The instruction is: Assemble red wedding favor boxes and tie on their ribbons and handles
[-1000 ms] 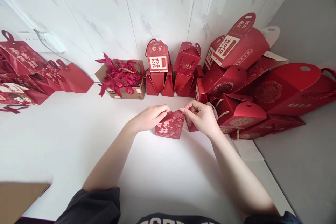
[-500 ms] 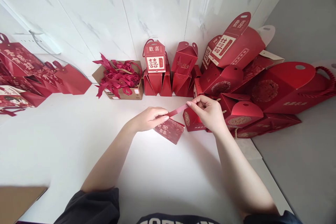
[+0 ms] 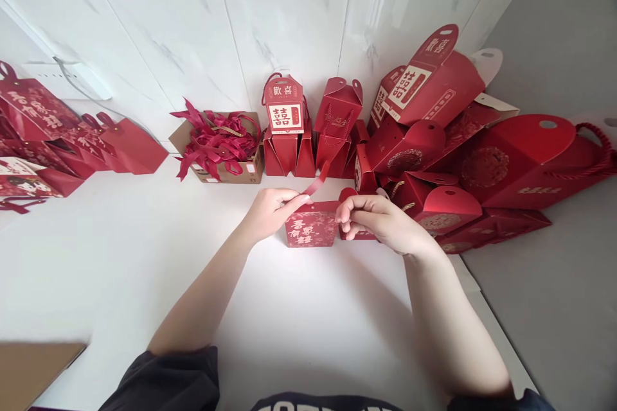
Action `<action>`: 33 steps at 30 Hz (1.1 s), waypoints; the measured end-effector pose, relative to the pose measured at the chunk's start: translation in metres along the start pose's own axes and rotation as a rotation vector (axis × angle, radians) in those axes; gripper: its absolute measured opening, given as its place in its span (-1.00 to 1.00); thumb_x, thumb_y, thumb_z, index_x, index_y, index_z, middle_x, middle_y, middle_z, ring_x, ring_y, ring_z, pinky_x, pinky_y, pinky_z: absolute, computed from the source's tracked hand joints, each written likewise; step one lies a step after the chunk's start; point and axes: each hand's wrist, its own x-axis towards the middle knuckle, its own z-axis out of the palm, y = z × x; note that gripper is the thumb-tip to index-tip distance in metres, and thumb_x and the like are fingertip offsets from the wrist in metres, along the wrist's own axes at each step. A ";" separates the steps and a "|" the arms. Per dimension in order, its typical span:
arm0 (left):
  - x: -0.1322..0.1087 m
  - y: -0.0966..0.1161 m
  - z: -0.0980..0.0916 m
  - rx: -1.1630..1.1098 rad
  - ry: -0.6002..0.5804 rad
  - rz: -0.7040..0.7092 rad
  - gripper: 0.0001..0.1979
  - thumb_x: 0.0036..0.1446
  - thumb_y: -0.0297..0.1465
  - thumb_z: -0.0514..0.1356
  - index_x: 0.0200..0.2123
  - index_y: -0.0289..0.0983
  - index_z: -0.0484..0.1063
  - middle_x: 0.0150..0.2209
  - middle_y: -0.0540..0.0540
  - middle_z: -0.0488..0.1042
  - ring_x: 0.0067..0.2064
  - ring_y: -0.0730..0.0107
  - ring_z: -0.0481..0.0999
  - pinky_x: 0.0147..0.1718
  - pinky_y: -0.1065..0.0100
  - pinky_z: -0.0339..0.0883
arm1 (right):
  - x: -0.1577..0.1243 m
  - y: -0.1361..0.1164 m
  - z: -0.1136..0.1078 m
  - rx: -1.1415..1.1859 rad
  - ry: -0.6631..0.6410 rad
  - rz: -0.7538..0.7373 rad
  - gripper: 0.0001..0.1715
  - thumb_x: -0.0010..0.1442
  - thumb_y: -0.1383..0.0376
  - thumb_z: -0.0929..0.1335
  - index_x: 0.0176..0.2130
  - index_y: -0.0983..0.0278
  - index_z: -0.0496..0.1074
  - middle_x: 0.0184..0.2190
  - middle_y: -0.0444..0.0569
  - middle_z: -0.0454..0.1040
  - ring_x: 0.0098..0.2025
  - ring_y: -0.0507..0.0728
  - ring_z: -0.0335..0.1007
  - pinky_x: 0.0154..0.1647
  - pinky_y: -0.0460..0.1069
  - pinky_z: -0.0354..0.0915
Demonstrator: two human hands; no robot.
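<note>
A person is wearing a dark short-sleeved top (image 3: pixel 332 399) with pale lettering (image 3: pixel 282 406).
The left sleeve (image 3: pixel 166 376) is falling in loose, near-black folds above the forearm (image 3: pixel 207 292); only a dark sliver of the right sleeve (image 3: pixel 499 402) is showing. The block letters are running across the chest, cut off below. The left hand (image 3: pixel 270 213) and right hand (image 3: pixel 383 221) are showing bare.

Left hand (image 3: pixel 270 213) hides corner of printed box (image 3: pixel 312 230); cardboard (image 3: pixel 36 366) cut by left edge
</note>
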 end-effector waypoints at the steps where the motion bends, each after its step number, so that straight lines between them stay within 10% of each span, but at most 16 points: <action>1: -0.001 0.002 0.000 -0.007 0.014 0.015 -0.57 0.25 -0.08 0.04 -0.26 -0.26 0.58 -0.33 -0.08 0.55 -0.25 0.28 0.48 -0.26 0.33 0.30 | 0.001 0.000 0.002 0.059 -0.010 -0.011 -0.90 0.09 0.42 0.27 -0.40 0.31 0.39 -0.46 -0.11 0.38 -0.48 -0.04 0.28 -0.45 -0.10 0.29; 5: -0.005 0.013 0.000 0.048 0.133 0.125 -0.61 0.32 -0.19 -0.01 -0.25 -0.25 0.56 -0.21 -0.10 0.53 -0.11 0.27 0.47 -0.06 0.29 0.29 | 0.007 0.003 0.012 0.266 -0.032 -0.044 -0.89 0.03 0.45 0.28 -0.48 0.33 0.38 -0.47 -0.10 0.39 -0.59 -0.10 0.09 -0.64 -0.15 0.09; 9: -0.010 0.021 -0.004 0.152 0.293 0.184 -0.64 0.34 -0.27 -0.04 -0.20 -0.23 0.55 -0.16 -0.11 0.45 -0.08 0.27 0.42 0.00 0.26 0.25 | 0.009 0.004 0.020 0.309 -0.029 -0.036 -0.87 0.03 0.41 0.39 -0.32 0.32 0.52 -0.34 -0.04 0.53 -0.37 -0.01 0.44 -0.31 -0.08 0.42; 13: -0.016 0.025 -0.010 0.013 0.200 0.161 -0.65 0.34 -0.30 -0.04 -0.18 -0.25 0.54 -0.13 -0.11 0.41 -0.11 0.30 0.43 -0.07 0.30 0.29 | 0.009 0.006 0.025 0.273 -0.016 -0.070 -0.72 0.03 0.27 0.50 -0.19 0.28 0.58 -0.26 -0.03 0.60 -0.16 0.09 0.55 -0.02 0.03 0.46; 20: -0.020 0.031 -0.009 -0.211 0.147 0.037 -0.72 0.18 -0.23 0.21 -0.46 -0.30 0.52 -0.48 -0.04 0.44 -0.38 0.41 0.46 -0.35 0.38 0.36 | 0.006 0.007 0.030 0.173 0.022 -0.209 -0.75 0.08 0.23 0.50 -0.22 0.28 0.56 -0.32 -0.04 0.61 -0.32 0.05 0.56 -0.21 -0.01 0.54; 33: -0.027 0.037 0.004 -0.502 0.107 -0.024 -0.81 0.10 -0.35 0.31 -0.25 -0.32 0.61 -0.33 -0.12 0.64 -0.29 0.30 0.63 -0.26 0.35 0.56 | 0.000 -0.002 0.044 0.106 0.177 -0.366 -0.82 0.09 0.25 0.49 -0.37 0.30 0.47 -0.50 -0.12 0.52 -0.46 0.00 0.47 -0.43 -0.08 0.44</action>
